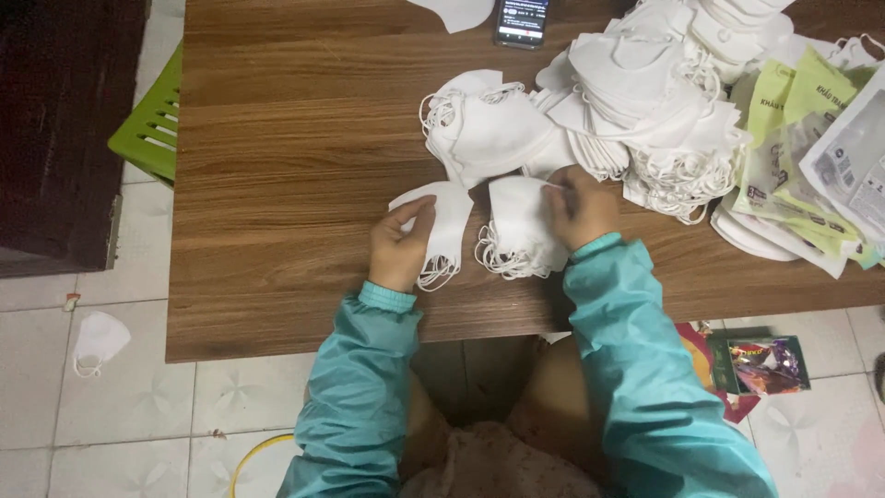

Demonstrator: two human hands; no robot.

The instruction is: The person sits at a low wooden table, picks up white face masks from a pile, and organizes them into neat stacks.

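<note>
Mask (pixel 441 221): white, soft, likely light and limp; left hand (pixel 401 247) fingers pinch its edge. Right hand (pixel 581 207) fingers pinch the top of the stack (pixel 518 231). Best held by a fold or edge.

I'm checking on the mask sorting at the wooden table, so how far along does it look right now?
Looks early. Done: a small neat stack of folded white face masks under the right hand. In hand: the left hand holds one white mask by its edge. Left: a big loose heap of white masks, another bundle, and green-and-white plastic packets at the table's right side. One mask lies on the tiled floor.
</note>
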